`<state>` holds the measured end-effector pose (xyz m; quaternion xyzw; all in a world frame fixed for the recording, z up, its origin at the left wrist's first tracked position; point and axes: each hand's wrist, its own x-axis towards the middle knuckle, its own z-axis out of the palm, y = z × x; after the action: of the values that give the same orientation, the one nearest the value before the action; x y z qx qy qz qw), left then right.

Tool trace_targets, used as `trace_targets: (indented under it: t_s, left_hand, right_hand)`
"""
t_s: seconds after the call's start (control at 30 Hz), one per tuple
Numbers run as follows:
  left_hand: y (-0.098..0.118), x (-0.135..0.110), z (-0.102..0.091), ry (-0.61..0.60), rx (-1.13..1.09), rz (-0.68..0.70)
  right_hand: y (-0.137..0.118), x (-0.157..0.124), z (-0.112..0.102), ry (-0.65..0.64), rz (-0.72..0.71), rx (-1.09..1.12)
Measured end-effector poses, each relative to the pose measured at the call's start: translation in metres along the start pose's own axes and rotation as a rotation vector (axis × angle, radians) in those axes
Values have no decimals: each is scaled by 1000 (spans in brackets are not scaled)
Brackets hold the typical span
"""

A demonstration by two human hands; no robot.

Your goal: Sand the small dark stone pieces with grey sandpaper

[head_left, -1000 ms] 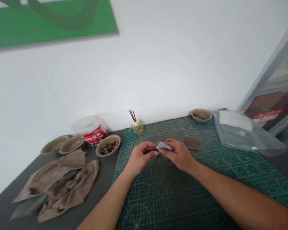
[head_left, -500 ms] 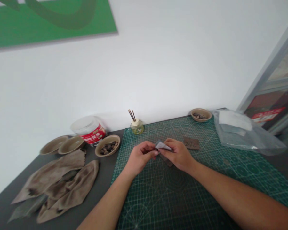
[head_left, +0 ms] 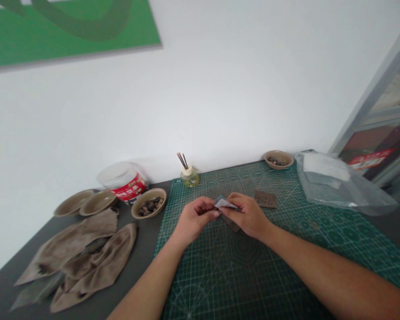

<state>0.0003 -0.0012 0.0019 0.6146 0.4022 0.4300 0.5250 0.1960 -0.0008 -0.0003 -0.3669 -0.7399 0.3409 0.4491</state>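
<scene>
Over the middle of the green cutting mat (head_left: 200,266), my two hands meet. My right hand (head_left: 248,215) pinches a small folded piece of sandpaper (head_left: 226,202), grey on one face and whitish on the other. The fingertips of my left hand (head_left: 195,220) are closed against its left edge; whatever small thing they grip is hidden. Just below the fingers, a brown-grey piece (head_left: 231,223) lies on the mat, partly covered by my right hand. Right of my hands is a flat brown sandpaper piece (head_left: 266,199) with "240" written on it.
Dark pebble-like pieces fill a bowl (head_left: 162,195) on the left and another bowl (head_left: 290,159) at the back right. Nearby are a plastic tub (head_left: 130,191), a reed diffuser (head_left: 190,178), brown cloths (head_left: 96,271), stacked empty bowls (head_left: 71,203) and a clear plastic bag (head_left: 350,195).
The folded sandpaper is tilted slightly differently, with more of its grey face showing. Both hands stay in nearly the same place, and the surroundings shift only slightly in view.
</scene>
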Motion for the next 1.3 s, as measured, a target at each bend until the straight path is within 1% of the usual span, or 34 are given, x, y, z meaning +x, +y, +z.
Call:
trace_targets:
  t_s: [0.07, 0.2, 0.33, 0.47, 0.6, 0.7, 0.87, 0.97, 1.1, 1.3]
  left_hand:
    - [0, 0, 0, -5, 1, -5]
    - [0, 0, 0, 6, -5, -1]
    - [0, 0, 0, -1, 4, -8]
    - [-1, 0, -1, 6, -18, 2]
    - [-2, 0, -1, 8, -14, 0]
    - [-1, 0, -1, 20, -30, 6]
    - [-1, 0, 0, 14, -28, 4]
    - [-1, 0, -1, 20, -27, 8]
    - [-2, 0, -1, 3, -24, 0]
    - [-1, 0, 0, 5, -22, 5]
  right_hand:
    - [1, 0, 0, 5, 1, -5]
    - [2, 0, 1, -31, -23, 25]
    - [2, 0, 0, -9, -15, 7]
    - [2, 0, 0, -33, -29, 11]
    - [1, 0, -1, -4, -12, -8]
    - [1, 0, 0, -26, -32, 6]
    - [1, 0, 0, -2, -41, 3]
    - [0, 0, -1, -19, -54, 7]
    - [0, -1, -1, -4, -46, -9]
    - [1, 0, -1, -14, -52, -11]
